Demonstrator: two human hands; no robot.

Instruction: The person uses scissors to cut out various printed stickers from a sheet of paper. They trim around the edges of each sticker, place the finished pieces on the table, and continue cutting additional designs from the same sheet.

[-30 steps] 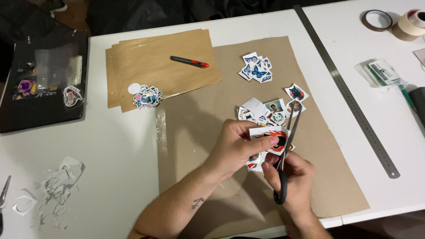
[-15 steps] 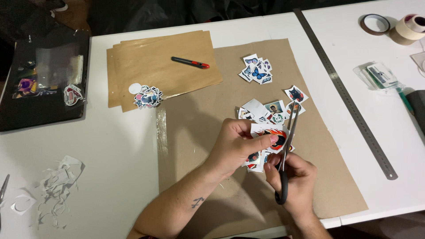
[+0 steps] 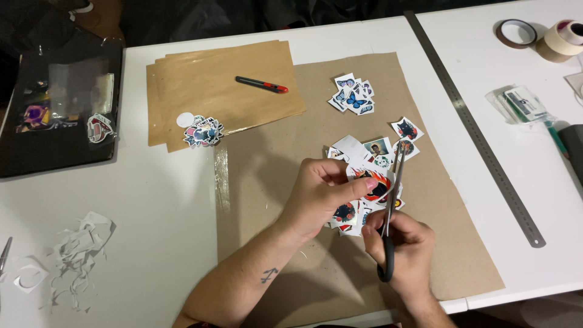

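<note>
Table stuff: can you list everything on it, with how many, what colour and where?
Sticker: one, red and black, held in the left hand, at the scissor blades.
Scissors: one pair, black handles, in the right hand.
Sticker piles: butterflies blue and white, top of the big brown sheet; mixed pictures by the hands; a cut-out pile on the brown paper stack.
Knife: one, red and black, on the stack.
Ruler: one, grey metal, right of the sheet.
Tape rolls: two, brown and cream, top right.
Packet: one, clear with green, right.
Tray: one, black, top left.
Scraps: many, white, bottom left.
Left hand: pinches the sticker.
Right hand: grips the scissors.
</note>
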